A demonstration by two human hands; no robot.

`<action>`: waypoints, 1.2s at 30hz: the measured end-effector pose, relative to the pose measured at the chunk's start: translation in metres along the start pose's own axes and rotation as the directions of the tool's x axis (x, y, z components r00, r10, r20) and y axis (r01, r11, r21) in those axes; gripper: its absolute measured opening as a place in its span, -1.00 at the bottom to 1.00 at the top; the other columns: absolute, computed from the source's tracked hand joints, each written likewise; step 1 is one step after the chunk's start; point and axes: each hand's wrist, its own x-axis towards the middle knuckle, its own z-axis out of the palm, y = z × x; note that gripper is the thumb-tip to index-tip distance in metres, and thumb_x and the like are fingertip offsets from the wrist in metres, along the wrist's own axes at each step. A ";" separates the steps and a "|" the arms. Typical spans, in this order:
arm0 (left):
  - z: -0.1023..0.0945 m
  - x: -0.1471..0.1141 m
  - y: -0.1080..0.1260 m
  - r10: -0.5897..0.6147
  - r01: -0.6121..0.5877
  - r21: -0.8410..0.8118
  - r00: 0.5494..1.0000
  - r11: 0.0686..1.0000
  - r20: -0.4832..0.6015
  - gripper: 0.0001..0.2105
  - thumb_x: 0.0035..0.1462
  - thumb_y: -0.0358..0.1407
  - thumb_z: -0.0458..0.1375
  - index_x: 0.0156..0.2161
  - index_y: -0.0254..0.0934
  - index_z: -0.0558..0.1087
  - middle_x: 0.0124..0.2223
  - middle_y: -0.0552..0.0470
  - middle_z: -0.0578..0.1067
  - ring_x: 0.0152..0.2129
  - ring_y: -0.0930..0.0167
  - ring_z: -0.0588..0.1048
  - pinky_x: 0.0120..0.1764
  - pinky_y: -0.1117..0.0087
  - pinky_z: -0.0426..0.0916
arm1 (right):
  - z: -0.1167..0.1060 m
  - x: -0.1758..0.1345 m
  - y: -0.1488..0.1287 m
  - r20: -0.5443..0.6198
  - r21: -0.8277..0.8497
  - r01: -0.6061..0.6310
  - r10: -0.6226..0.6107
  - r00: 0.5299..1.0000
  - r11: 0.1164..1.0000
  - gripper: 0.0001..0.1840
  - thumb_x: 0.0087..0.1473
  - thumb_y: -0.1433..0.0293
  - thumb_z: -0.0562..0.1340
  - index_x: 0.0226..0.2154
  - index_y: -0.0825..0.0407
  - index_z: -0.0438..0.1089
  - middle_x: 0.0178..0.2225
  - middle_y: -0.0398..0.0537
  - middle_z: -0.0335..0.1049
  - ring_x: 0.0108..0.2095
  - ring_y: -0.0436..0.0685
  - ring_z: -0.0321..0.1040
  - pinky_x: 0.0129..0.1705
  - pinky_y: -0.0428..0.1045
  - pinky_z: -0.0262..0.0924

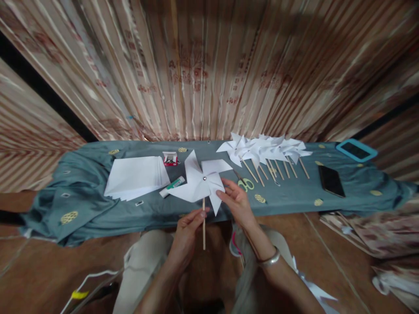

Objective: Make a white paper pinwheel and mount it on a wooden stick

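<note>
A white paper pinwheel [199, 179] on a thin wooden stick stands upright before me, with a small metal pin at its centre. My left hand [190, 226] pinches the stick below the paper blades. At the pinwheel's right side, my right hand [237, 201] has thumb and fingers on the edge of a blade. Behind that hand lie scissors [246, 185] with pale green handles. To the left of the pinwheel are a green and white glue stick [172, 186] and a small open red box [170, 159] of metal pins.
Stacked white paper [134, 176] lies on the left of the cloth-covered table [288, 198]. Several finished pinwheels [262, 149] lie in a row at the back right. A dark phone [331, 181] and a blue-framed device [356, 150] are farther right. A curtain [203, 78] hangs behind.
</note>
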 end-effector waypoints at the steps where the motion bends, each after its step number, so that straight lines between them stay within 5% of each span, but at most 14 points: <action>1: 0.000 0.001 -0.002 0.008 -0.008 0.005 1.000 1.000 0.005 -0.66 -0.32 -0.11 0.44 -0.39 -0.28 0.65 -0.31 -0.05 0.60 -0.34 0.35 0.47 -0.27 0.42 0.32 | 0.001 -0.001 -0.001 0.009 0.007 -0.008 0.008 1.000 1.000 -0.44 -0.21 0.16 0.42 -0.13 -0.03 0.35 -0.40 -0.13 0.56 -0.44 0.11 0.46 -0.34 -0.01 0.32; 7: 0.002 0.005 -0.006 0.022 -0.023 0.026 0.999 0.999 0.031 -0.63 -0.28 -0.15 0.44 -0.30 -0.28 0.65 -0.33 -0.06 0.63 -0.23 0.25 0.52 -0.06 0.27 0.32 | 0.005 -0.004 -0.002 0.052 0.029 -0.040 0.039 0.998 0.999 -0.47 -0.22 0.14 0.42 -0.17 -0.03 0.39 -0.43 -0.15 0.54 -0.45 0.10 0.45 -0.31 -0.01 0.32; 13: 0.002 0.007 -0.007 0.083 -0.085 0.050 0.996 0.995 0.035 -0.66 -0.26 -0.23 0.41 -0.29 -0.32 0.64 -0.35 -0.04 0.63 -0.29 0.30 0.53 -0.09 0.33 0.33 | 0.007 -0.003 0.006 0.081 -0.005 -0.015 0.015 0.997 1.000 -0.45 -0.19 0.15 0.41 -0.12 -0.02 0.38 -0.46 -0.18 0.52 -0.48 0.04 0.39 -0.39 -0.07 0.26; 17: -0.006 0.015 -0.014 0.162 -0.166 0.130 0.986 0.977 0.043 -0.72 -0.24 -0.25 0.39 -0.32 -0.29 0.65 -0.35 0.02 0.62 -0.32 0.32 0.50 -0.13 0.35 0.32 | 0.006 -0.006 0.012 0.084 -0.203 0.081 -0.065 0.994 0.976 -0.52 -0.07 0.13 0.35 -0.12 0.03 0.39 -0.44 -0.13 0.51 -0.44 0.04 0.40 -0.36 -0.08 0.25; 22: -0.013 0.022 -0.015 0.220 -0.223 0.158 0.975 0.962 0.036 -0.75 -0.19 -0.25 0.37 -0.30 -0.24 0.65 -0.36 0.05 0.62 -0.35 0.35 0.48 -0.18 0.38 0.32 | -0.001 -0.013 0.008 0.143 -0.515 0.185 -0.128 0.981 0.837 -0.63 0.13 0.11 0.17 -0.24 0.04 0.48 -0.41 -0.09 0.50 -0.39 0.06 0.39 -0.31 -0.07 0.21; 29: -0.016 0.024 0.002 0.251 -0.246 0.119 0.968 0.962 -0.027 -0.70 -0.27 -0.21 0.42 -0.33 -0.25 0.65 -0.41 0.07 0.59 -0.41 0.40 0.46 -0.27 0.43 0.32 | 0.000 -0.021 0.019 0.412 -0.507 0.048 0.194 0.890 0.861 -0.76 -0.05 0.24 0.33 -0.36 0.08 0.49 -0.48 -0.15 0.43 -0.47 -0.01 0.29 -0.42 -0.12 0.14; 36: -0.016 0.023 0.002 0.211 -0.208 0.060 0.977 0.976 -0.038 -0.68 -0.33 -0.19 0.45 -0.35 -0.23 0.65 -0.39 0.05 0.62 -0.39 0.39 0.51 -0.24 0.41 0.37 | 0.006 -0.021 0.034 0.438 -0.520 0.098 0.166 0.883 0.848 -0.83 0.00 0.35 0.24 -0.52 0.09 0.46 -0.60 -0.23 0.29 -0.56 -0.06 0.14 -0.50 -0.14 -0.02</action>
